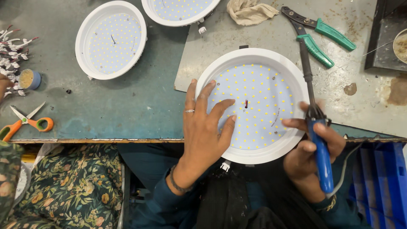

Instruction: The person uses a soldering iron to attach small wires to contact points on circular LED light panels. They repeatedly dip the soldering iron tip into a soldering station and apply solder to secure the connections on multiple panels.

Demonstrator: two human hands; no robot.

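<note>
Nearest us, at the near edge of the bench, our left hand (205, 127) lies flat on the round white LED panel light (254, 106), grip apart, fingers (220, 108) spread over the left part of its dotted disc. The light overhangs the near edge a little, most of it resting on a grey metal sheet (271, 32). Our right hand (313, 148) sits just beside the light's right rim, grip clamped on the blue handle of a soldering iron (320, 144); the iron's dark shaft runs away from us along the right rim. A short red wire (246, 103) stands at the middle of the disc.

Over at the near left edge we see orange-handled scissors (25, 123), blades apart. Beyond them, at the left edge, a small blue pot (29, 79) sits beside a heap of white and red wire ends (12, 46).

Farther out, a second panel light (111, 40) lies on the bare green bench, well apart from ours, and a third (180, 10) is cut off by the far edge. On the sheet by the far edge lie a crumpled cloth (250, 12) and green-handled pliers (318, 36).
</note>
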